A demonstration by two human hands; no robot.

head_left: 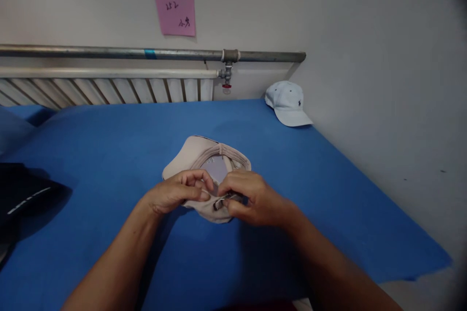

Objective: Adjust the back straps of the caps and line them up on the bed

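Note:
A beige cap (197, 155) lies upside down on the blue table cover (109, 155), its opening facing up and its back strap toward me. My left hand (178, 193) pinches the back edge of the cap at the strap. My right hand (248, 197) is closed on the strap's metal buckle (220, 201), right beside the left hand. Both sets of fingers are curled and meet over the strap.
A pale blue cap (288, 103) sits at the far right corner by the wall. A dark garment (22, 194) lies at the left edge. A radiator (105, 88) and metal pipe (146, 52) run along the back wall under a pink note (174, 8).

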